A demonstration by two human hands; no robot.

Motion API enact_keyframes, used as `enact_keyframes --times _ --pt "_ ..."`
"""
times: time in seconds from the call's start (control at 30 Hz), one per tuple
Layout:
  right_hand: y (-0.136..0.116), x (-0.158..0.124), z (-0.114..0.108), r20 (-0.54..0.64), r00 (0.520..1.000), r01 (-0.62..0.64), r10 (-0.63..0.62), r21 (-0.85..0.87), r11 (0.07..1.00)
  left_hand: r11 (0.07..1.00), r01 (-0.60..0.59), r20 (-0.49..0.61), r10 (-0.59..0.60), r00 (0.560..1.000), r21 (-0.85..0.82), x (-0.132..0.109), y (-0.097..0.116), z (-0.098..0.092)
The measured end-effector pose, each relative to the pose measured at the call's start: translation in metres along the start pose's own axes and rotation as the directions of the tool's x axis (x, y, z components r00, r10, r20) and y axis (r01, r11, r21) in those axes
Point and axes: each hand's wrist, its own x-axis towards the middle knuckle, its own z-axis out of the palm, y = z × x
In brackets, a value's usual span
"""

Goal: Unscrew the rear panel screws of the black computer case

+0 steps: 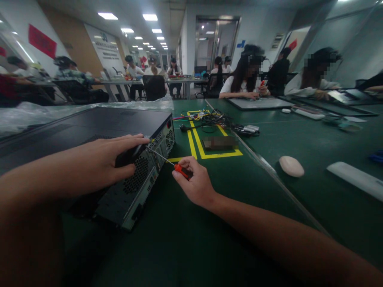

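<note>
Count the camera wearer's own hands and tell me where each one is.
2. The left hand is at the rear edge of the computer case; the right hand, apart from the case, grips a red screwdriver above the table.

Table [248,187]: green, crossed by 1 pale seam [271,170]. Left of seam: yellow tape [194,146] marks an outline; tangled cables [217,118] lie across its far part; 1 dark block [220,143] lies inside, near the front edge. Right of seam: 1 pale mouse [291,166] beside 1 white bar [356,178]. Far right: 2 co-workers at flat panels [260,103]. Far left: crumpled clear plastic [149,104]. Background: chairs [154,87], 1 door [217,48], ceiling lights [107,16].
</note>
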Motion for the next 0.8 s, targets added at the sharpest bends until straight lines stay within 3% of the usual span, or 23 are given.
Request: enact_keyframes --times 0.8 --pt "0.0000 0.0001 -0.0006 0.012 1.000 -0.015 0.014 0.017 1.000 1.000 -0.022 0.003 0.022 1.000 0.007 -0.0001 0.0028 -0.0024"
